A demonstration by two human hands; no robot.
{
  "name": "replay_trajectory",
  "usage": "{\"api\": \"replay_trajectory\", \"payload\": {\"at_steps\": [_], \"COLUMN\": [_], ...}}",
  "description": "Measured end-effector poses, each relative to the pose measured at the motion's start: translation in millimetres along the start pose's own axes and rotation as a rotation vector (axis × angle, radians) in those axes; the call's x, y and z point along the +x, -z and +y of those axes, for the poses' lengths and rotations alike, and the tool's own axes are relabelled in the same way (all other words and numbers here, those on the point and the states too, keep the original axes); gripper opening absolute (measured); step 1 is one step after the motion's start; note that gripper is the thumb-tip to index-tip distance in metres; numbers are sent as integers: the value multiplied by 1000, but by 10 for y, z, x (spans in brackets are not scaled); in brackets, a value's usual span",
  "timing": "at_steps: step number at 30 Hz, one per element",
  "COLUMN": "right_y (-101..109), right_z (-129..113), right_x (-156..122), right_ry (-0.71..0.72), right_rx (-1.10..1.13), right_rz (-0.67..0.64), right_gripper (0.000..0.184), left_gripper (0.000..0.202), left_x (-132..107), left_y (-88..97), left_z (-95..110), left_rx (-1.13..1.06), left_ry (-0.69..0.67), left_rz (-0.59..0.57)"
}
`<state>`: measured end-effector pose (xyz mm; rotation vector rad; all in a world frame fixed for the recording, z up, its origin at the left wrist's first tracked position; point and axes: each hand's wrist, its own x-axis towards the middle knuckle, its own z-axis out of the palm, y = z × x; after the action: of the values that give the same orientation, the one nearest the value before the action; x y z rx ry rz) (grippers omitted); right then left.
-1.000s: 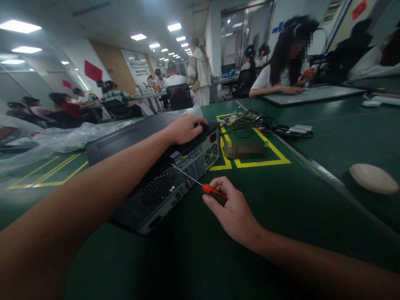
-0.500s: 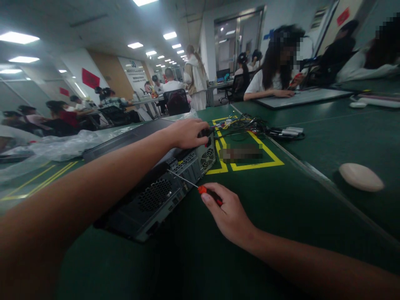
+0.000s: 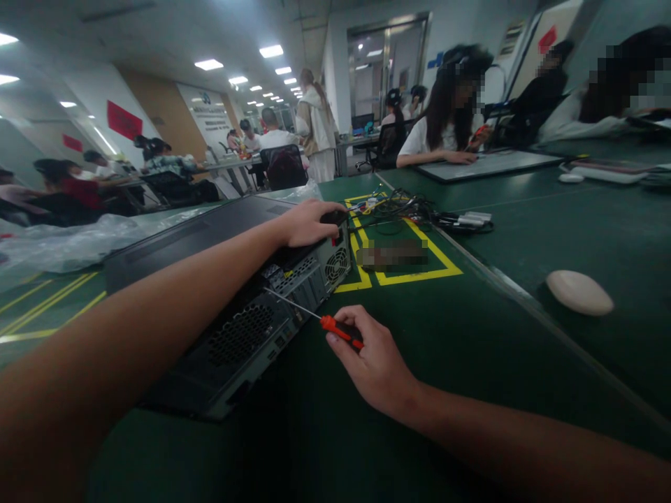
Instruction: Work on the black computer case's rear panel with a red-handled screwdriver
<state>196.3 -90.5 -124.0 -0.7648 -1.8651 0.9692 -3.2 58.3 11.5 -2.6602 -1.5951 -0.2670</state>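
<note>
A black and grey computer case [image 3: 246, 370] lies tilted on the green table, its rear panel with vents and a round fan grille facing me. My left hand [image 3: 309, 222] lies over the top rear corner of the case, fingers bent over its edge beside a dark part with a small red spot. In my right hand [image 3: 372, 356] is a screwdriver [image 3: 338, 328] with a red and black handle, held between thumb and curled fingers. Its thin metal shaft points up and left, and its tip meets the rear panel near a slot; the exact contact is too small to tell.
Behind the case lie a bundle of black cables [image 3: 419, 209] and a blurred brownish thing [image 3: 393, 255] within yellow tape lines. A pale oval object [image 3: 579, 292] sits to the right. Clear plastic wrap [image 3: 105, 241] lies at left. Across the table a person [image 3: 445, 119] works over a flat panel.
The view has shifted slightly, so the scene sits further left. My right hand shows more of the screwdriver's handle, its tip still at the rear panel. My left hand keeps its place on the case.
</note>
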Motion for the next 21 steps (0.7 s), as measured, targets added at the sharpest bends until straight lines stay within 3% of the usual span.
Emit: {"api": "replay_trajectory", "payload": {"at_steps": [9,14,18,21], "right_y": [-2,-7,-10,-11], "right_z": [32,44,43,45], "right_x": [-12,-12,-26,-27], "right_ry": [14,19,21,30], "right_rx": [17,8,2,1], "right_rz": [-5,4,11,9], "right_gripper": [10,10,10,10], "left_gripper": [62,56,44,42], "left_x": [-69,89,158,120], "left_y": [64,116,-8,-82], "left_z": [45,52,36,41], "left_rx": [51,162,-47,-79], "left_ry": [3,-49,-2,2], "left_rz": [-5,-51,80,104]}}
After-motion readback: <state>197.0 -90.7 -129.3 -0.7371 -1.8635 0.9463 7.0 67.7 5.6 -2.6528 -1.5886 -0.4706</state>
